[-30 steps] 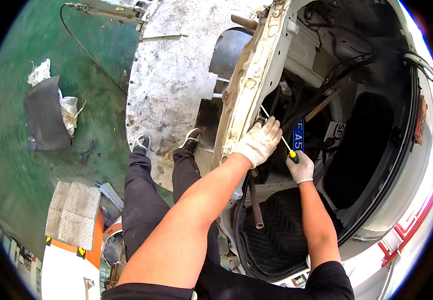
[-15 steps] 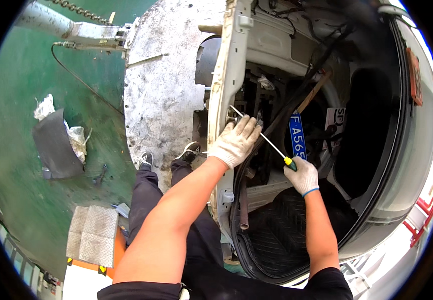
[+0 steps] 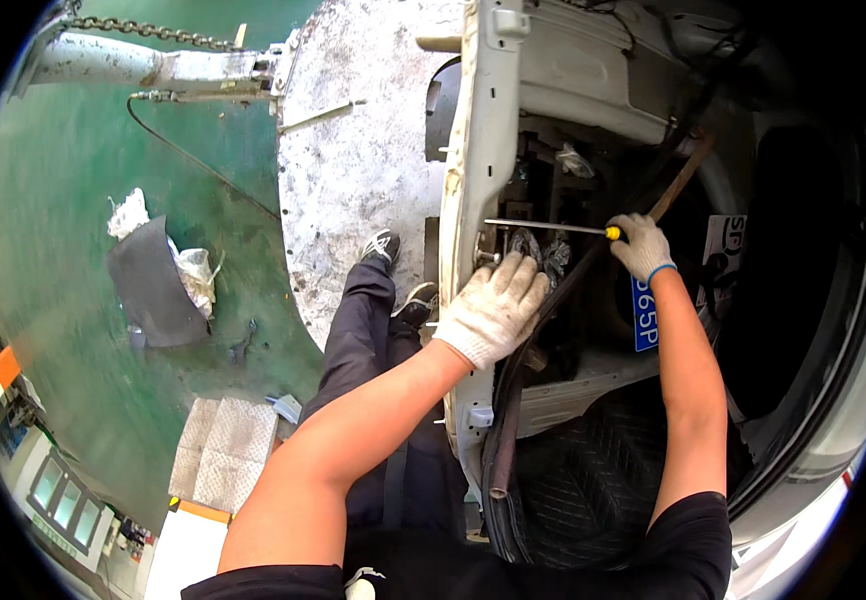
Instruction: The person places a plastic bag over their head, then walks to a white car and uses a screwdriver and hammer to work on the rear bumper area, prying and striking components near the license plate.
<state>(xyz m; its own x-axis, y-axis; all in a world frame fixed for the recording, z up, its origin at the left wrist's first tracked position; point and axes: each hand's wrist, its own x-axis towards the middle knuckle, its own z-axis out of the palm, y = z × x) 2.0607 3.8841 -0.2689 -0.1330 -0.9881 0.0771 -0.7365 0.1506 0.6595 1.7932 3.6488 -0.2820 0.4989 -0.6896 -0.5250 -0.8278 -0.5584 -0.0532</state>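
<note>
My right hand point(image 3: 643, 247), in a pale knit glove with a blue cuff, is closed round a screwdriver's handle. The screwdriver point(image 3: 548, 226) has a yellow collar and a long metal shaft lying almost level, pointing left. Its tip reaches the pale body panel point(image 3: 475, 150) of the vehicle, just above a small metal latch-like part point(image 3: 490, 247). My left hand point(image 3: 493, 310), in a soiled white glove, lies over the panel's inner edge just below that part. Its fingers are stretched forward and slightly bent, with the fingertips partly hidden.
A dark rubber seal point(image 3: 593, 270) crosses the opening behind the screwdriver. A blue plate point(image 3: 645, 315), a wooden stick point(image 3: 681, 180) and a ribbed black mat point(image 3: 593, 470) lie inside. Left stand a white metal platform point(image 3: 353, 180), a chained arm point(image 3: 153, 62) and a dark sheet point(image 3: 156, 285) on green floor.
My right hand has moved farther from my body, swinging the screwdriver from a slant to nearly level. The left hand stays by the latch-like part. The whole view has shifted slightly.
</note>
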